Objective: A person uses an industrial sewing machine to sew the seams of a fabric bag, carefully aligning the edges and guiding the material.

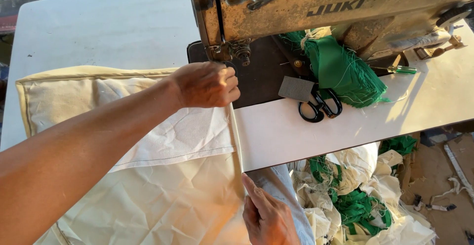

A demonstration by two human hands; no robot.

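Observation:
A large cream canvas cloth (163, 195) lies over the white table (113, 27) and hangs toward me. My left hand (207, 84) reaches across it and pinches the cloth's folded edge close to the needle area of a worn yellow sewing machine (335, 8). Fingers of that hand are closed on the fabric. My right hand (266, 215) is at the bottom, pressing flat on the same folded edge near the table's front rim, fingers extended along the seam.
Black scissors (320, 106) and a small grey patch (296, 88) lie on the table right of the needle. A bundle of green fabric strips (345, 72) sits under the machine arm. A heap of white and green scraps (355, 195) lies on the floor at right.

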